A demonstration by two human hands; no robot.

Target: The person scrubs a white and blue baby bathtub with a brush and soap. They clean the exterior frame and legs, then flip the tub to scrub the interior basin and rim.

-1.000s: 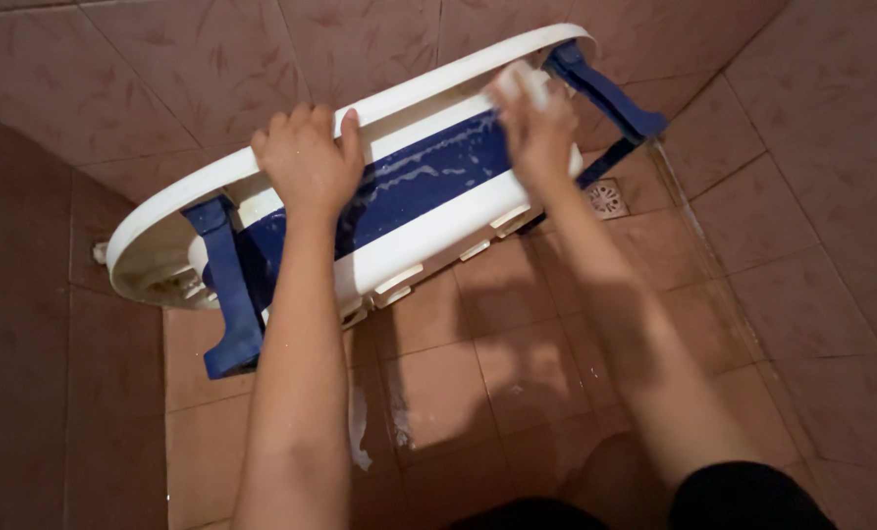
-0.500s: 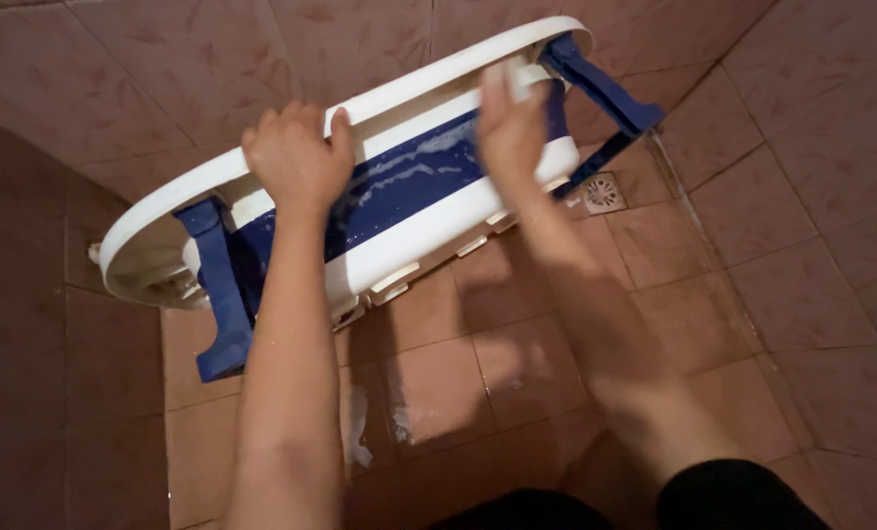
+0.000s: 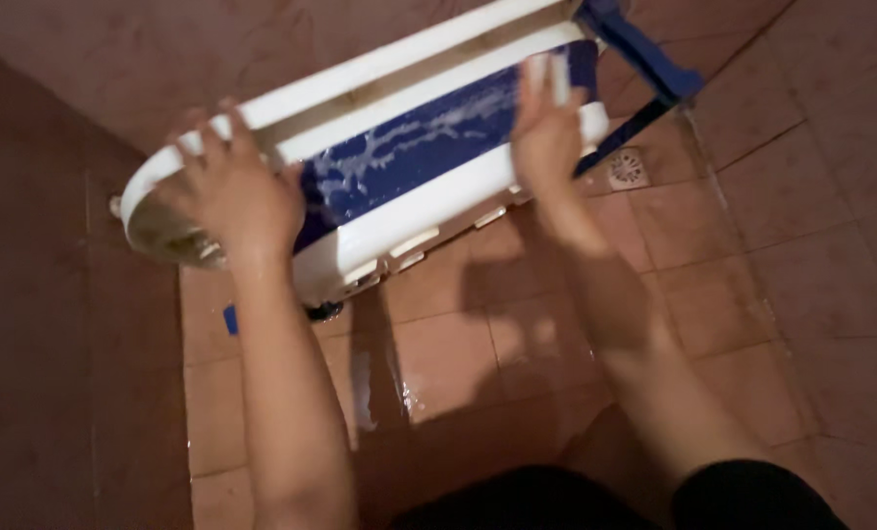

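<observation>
A white and blue folding baby bathtub (image 3: 428,211) stands tilted on its side against the tiled wall, its underside toward me and streaked with soap foam. My left hand (image 3: 232,196) grips the tub's white rim near its left end. My right hand (image 3: 548,128) presses a pale sponge (image 3: 556,77) against the blue panel near the right end. A blue folding leg (image 3: 644,54) sticks out at the upper right.
The floor is wet brown tile (image 3: 478,344) with a foam streak (image 3: 362,388). A round floor drain (image 3: 627,169) sits at the right, by the wall. Tiled walls close in at the back, left and right. My dark clothing shows at the bottom edge.
My left hand slid left along the rim toward the tub's left end. My right hand moved the sponge slightly right on the blue panel. The view shifted.
</observation>
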